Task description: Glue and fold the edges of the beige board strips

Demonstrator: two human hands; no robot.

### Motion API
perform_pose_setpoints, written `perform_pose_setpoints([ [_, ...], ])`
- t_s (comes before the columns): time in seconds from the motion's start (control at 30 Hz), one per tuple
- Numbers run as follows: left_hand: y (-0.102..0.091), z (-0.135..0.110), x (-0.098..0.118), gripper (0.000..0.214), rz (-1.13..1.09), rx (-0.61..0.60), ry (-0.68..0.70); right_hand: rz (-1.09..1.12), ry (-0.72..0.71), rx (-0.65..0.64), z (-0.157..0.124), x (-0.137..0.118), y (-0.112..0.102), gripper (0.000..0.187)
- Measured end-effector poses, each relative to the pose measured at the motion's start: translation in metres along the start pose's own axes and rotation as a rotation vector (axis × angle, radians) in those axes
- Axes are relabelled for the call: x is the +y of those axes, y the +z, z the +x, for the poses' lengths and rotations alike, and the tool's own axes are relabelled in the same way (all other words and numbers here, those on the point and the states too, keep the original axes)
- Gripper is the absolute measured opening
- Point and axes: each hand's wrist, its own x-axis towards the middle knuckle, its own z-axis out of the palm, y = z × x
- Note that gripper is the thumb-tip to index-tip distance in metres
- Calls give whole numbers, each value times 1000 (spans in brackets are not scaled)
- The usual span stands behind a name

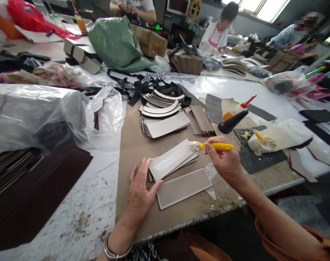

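**At the table's near edge, a glue brush is meeting a card**

On the brown paper sheet [132, 145] covering the workbench, the right hand [224, 159] is gripping a yellow-handled brush [216, 146], its fingers curled closed around the handle. The brush is lying almost level, its long axis running side to side: the clotted bristles are pointing to the person's left and the handle's end to the right. The bristles are touching the far right end of the top card [171, 159] of a small fanned stack. That card is slanting from near left to far right, with a wet shiny streak running along its length.

The left hand [139, 188] is resting open and flat, fingers spread, its fingertips pressing on the stack's near left end. Just in front of the stack, a single grey card [183, 187] is lying on much the same slant. Beyond, a taller pile of cards [167, 125] is sitting near a black cone [232, 122] and a red-tipped bottle [237, 108].
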Motion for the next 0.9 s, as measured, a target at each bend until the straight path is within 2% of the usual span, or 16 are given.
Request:
perform_pose_setpoints([
  [0.1, 2, -1, 0, 62, 10, 18, 34, -115, -227, -60, -6, -7, 10, 7],
  [0.2, 4, -3, -1, 64, 21, 29, 53, -187, -407, -177, -23, -23, 28, 9],
  [0.27, 3, -3, -3, 65, 34, 20, 54, -148, -549, -259, -35, -39, 37, 13],
  [0.33, 1, -3, -3, 65, 47, -2, 59, -34, -615, -339, -45, -55, 37, 13],
  [0.43, -6, 0, 1, 64, 62, -23, 75, 175, -501, -371, -53, -69, 23, 7],
  [0.53, -13, 2, 10, 63, 69, 1, 92, 296, -359, -239, -53, -66, 0, 13],
  [0.67, -23, -1, 27, 61, 63, 21, 70, 269, -242, -59, -56, -51, -22, 17],
  [0.77, -31, -6, 38, 61, 49, 42, 67, 280, -174, -38, -64, -46, -29, 16],
  [0.9, -38, -16, 52, 62, 2, 35, 72, 314, -138, -8, -74, -52, -36, 17],
])
